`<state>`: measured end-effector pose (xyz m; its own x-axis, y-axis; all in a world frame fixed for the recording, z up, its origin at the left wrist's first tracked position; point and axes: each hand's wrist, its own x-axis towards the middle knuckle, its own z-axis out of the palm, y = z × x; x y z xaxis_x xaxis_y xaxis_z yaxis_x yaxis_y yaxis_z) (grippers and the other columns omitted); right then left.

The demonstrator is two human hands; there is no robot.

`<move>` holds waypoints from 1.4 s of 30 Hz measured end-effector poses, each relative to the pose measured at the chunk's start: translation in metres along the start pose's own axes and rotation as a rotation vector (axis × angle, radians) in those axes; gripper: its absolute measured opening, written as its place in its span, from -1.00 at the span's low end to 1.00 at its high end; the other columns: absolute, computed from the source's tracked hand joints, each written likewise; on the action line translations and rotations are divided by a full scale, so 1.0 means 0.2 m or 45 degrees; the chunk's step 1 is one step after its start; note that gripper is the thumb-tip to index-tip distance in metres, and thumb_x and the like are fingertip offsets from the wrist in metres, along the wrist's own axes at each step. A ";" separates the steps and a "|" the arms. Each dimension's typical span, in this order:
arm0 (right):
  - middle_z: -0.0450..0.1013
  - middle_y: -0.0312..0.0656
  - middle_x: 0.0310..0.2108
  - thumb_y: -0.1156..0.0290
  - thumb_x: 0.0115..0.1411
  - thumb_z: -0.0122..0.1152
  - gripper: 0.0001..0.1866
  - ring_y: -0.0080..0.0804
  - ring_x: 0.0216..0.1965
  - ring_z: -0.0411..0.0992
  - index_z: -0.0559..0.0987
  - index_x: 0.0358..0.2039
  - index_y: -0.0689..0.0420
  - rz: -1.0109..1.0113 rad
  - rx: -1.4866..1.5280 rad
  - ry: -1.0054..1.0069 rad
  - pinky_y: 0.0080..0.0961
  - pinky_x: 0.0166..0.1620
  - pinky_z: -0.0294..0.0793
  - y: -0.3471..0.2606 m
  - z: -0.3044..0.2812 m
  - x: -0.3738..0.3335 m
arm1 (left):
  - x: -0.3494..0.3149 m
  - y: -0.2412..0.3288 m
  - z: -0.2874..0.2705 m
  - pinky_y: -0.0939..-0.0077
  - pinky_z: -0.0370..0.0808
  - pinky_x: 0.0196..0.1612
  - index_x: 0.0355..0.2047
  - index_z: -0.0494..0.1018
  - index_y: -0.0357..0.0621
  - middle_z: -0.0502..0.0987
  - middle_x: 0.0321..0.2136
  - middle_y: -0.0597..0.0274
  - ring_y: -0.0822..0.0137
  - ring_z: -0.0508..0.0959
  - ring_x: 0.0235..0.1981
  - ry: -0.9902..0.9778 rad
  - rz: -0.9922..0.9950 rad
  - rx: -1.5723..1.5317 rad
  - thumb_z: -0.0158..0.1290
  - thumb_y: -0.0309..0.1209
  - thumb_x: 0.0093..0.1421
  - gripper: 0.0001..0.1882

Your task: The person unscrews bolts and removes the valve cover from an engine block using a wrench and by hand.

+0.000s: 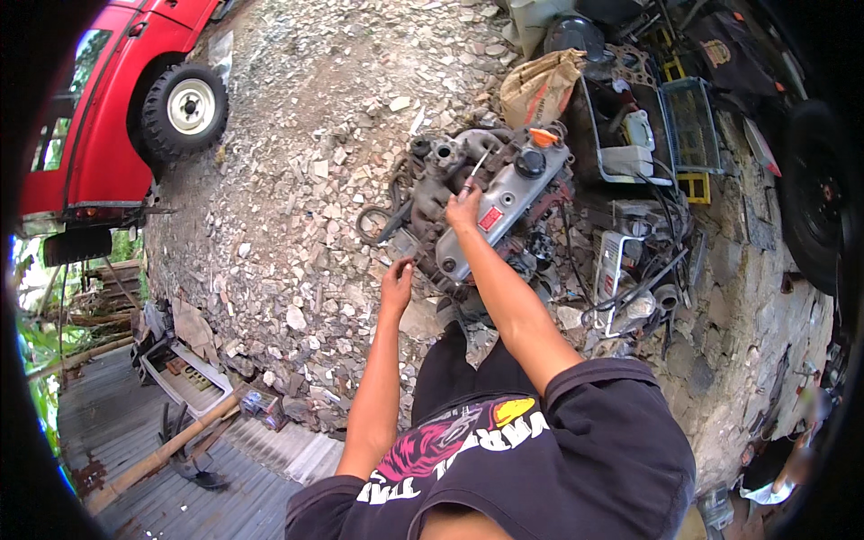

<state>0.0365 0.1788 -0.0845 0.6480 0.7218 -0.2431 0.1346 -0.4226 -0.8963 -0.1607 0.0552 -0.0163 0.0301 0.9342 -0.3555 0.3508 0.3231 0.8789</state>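
Observation:
An engine (513, 202) with a silver valve cover lies on the gravel in front of me. A black round cap and an orange piece sit at the cover's far end. My right hand (463, 207) is over the cover's left side, closed around a slim metal tool (481, 164). The tool's thin shaft points away toward the manifold (434, 191); its handle is mostly hidden by my fingers. Lower and to the left, my left hand (396, 286) is beside the engine's near left edge, fingers loosely bent and apart, with nothing visible in them.
A black hose loop (373, 223) lies left of the engine. A paper sack (540, 87), a grey bin (589, 135) and a crate of parts (612, 279) stand to the right. A red vehicle (108, 117) is far left; a person (792, 463) is at lower right.

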 end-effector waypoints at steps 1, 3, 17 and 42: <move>0.26 0.30 0.11 0.45 0.02 0.29 -0.22 0.22 0.16 0.26 0.13 0.21 0.35 -0.011 -0.037 -0.028 -0.14 0.22 0.23 0.00 0.05 0.00 | -0.03 -0.01 -0.08 0.48 0.50 -0.17 -0.04 0.50 -0.25 0.59 -0.17 0.21 0.40 0.56 -0.23 0.071 0.062 -0.078 0.00 -0.34 0.33 -0.71; 0.25 0.27 0.15 0.46 -0.06 0.39 -0.12 0.21 0.18 0.24 0.11 0.22 0.34 0.122 -0.019 -0.120 -0.14 0.26 0.20 0.03 0.11 0.08 | -0.06 -0.02 -0.21 0.47 0.50 -0.12 -0.04 0.51 -0.26 0.59 -0.18 0.19 0.37 0.57 -0.21 0.136 0.031 0.020 0.00 -0.34 0.33 -0.70; 0.53 -0.21 -0.46 0.37 0.33 0.12 -0.80 -0.54 -0.54 0.48 0.53 -0.19 0.25 0.103 0.589 -0.294 -0.59 -0.47 0.49 0.01 -0.69 -0.06 | 0.22 0.15 0.32 0.26 0.45 0.00 -0.10 0.49 -0.29 0.56 -0.18 -0.09 0.01 0.56 -0.10 0.201 0.295 0.203 0.01 -0.39 0.25 -0.73; 0.38 0.10 -0.02 0.40 0.13 0.26 -0.46 0.14 -0.05 0.43 0.33 0.12 0.15 -0.359 -0.573 -0.319 -0.11 -0.07 0.49 0.61 -1.08 0.83 | 0.78 0.47 1.48 0.16 0.32 0.05 -0.14 0.53 -0.11 0.61 -0.21 0.12 0.09 0.57 -0.20 0.769 0.034 1.153 -0.16 -0.30 0.28 -0.69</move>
<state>0.3228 0.1287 -0.1548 0.3516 0.9245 -0.1474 0.6167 -0.3472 -0.7065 0.1535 0.1860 -0.0838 -0.3299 0.9394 0.0926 0.9240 0.3013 0.2355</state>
